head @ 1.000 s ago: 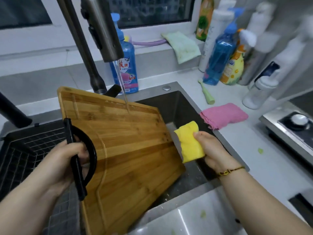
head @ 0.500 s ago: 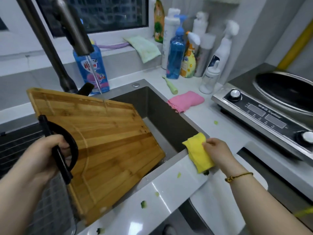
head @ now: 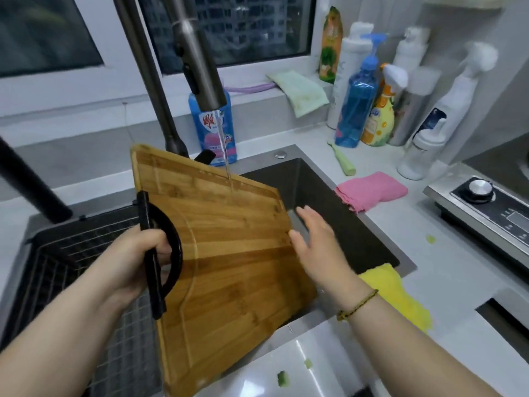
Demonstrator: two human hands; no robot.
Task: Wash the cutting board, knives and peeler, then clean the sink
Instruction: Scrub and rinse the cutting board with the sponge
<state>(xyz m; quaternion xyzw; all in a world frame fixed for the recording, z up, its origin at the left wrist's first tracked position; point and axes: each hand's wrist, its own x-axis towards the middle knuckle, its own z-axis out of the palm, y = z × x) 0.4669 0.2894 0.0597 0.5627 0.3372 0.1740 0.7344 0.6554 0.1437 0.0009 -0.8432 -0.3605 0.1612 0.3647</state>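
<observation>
Head view: a pale grey bench [head: 446,285] wraps around a dark steel sink [head: 323,190], with a window [head: 229,27] behind and a row of spray and soap bottles [head: 372,104] standing in the right corner. A pink cloth [head: 372,190] lies just right of the sink, a stove [head: 486,207] further right, and green scraps [head: 282,379] dot the near bench. A yellow sponge [head: 398,296] rests on the sink's front right corner, partly behind the right forearm. A black wire rack [head: 71,267] fills the left basin; its lower part is hidden by the left arm.

The faucet [head: 197,67] runs a thin stream onto the upper edge of the wooden cutting board [head: 229,253], which is tilted over the sink, its lower corner cut off at the frame's bottom. The left hand [head: 134,265] is clenched around the board's black handle [head: 156,253]. The right hand [head: 317,242] is empty, fingers spread flat, just beside the board's right edge; whether it touches the wood cannot be told. Knives and peeler are not discernible.
</observation>
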